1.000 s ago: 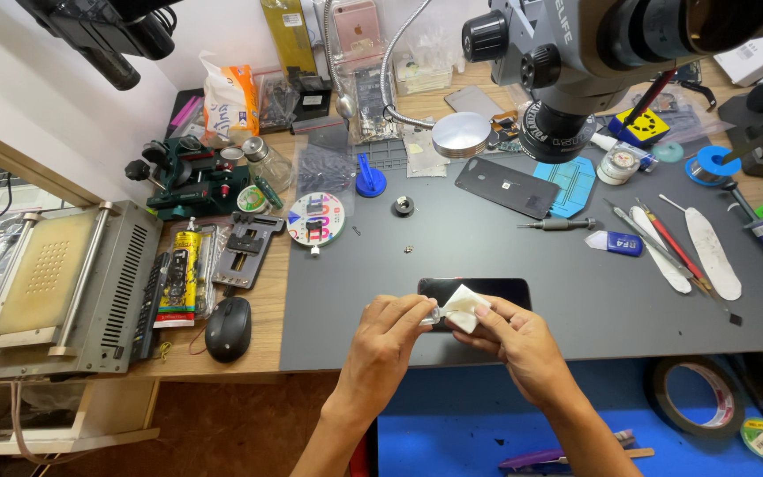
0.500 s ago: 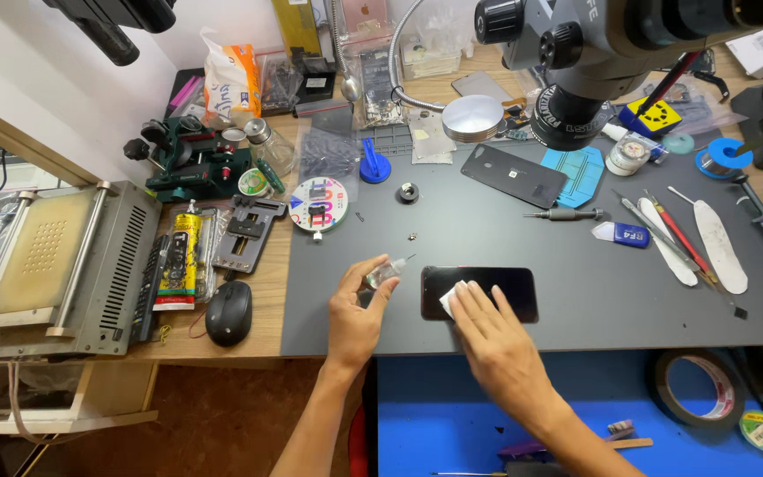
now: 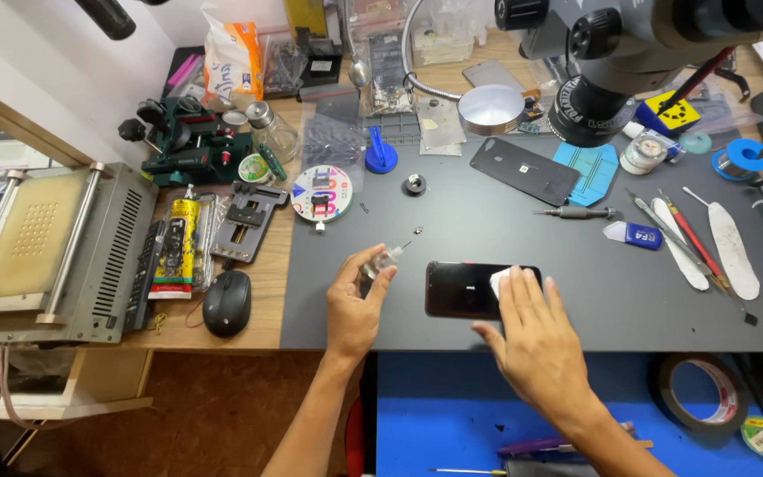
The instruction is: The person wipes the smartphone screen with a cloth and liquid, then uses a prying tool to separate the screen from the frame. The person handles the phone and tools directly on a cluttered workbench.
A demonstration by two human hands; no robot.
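Observation:
A black phone (image 3: 463, 289) lies screen up on the dark grey mat (image 3: 523, 230) near its front edge. My right hand (image 3: 532, 340) lies flat over the phone's right end and presses a small white wipe (image 3: 499, 281) onto the glass. My left hand (image 3: 357, 300) hovers just left of the phone and holds a small clear needle-tip bottle (image 3: 385, 260), its thin tip pointing up and to the right.
A microscope head (image 3: 629, 53) hangs over the mat's far right. A black back cover (image 3: 525, 170), a screwdriver (image 3: 576, 212), spudgers and tweezers (image 3: 699, 238) lie on the mat. A mouse (image 3: 227, 302), a glue tube and a heating machine (image 3: 46, 252) stand to the left. A tape roll (image 3: 701, 393) lies below on the right.
One second ago both hands held the wipe together above the phone. My left hand has moved left with the small bottle, and my right hand has laid the wipe down on the screen.

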